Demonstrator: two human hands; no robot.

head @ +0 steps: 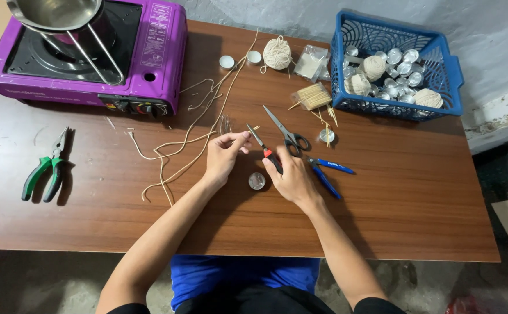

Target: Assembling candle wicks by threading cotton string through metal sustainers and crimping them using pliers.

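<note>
My left hand (223,156) pinches the end of a cream string (179,143) that trails away to the left over the brown table (416,192). My right hand (291,177) grips needle-nose pliers with red and black handles (264,149), their tip pointing up toward my left fingertips. A small round metal cup (257,181) lies on the table between my two wrists. Black-handled scissors (286,131) lie just beyond my right hand, and blue-handled pliers (326,172) lie to its right.
A purple portable stove (149,52) with a steel pot (53,13) stands at the back left. Green-handled pliers (47,168) lie at the left. A blue basket (440,64) of metal cups and string balls sits back right, near a string ball (277,53) and bundled sticks (313,96).
</note>
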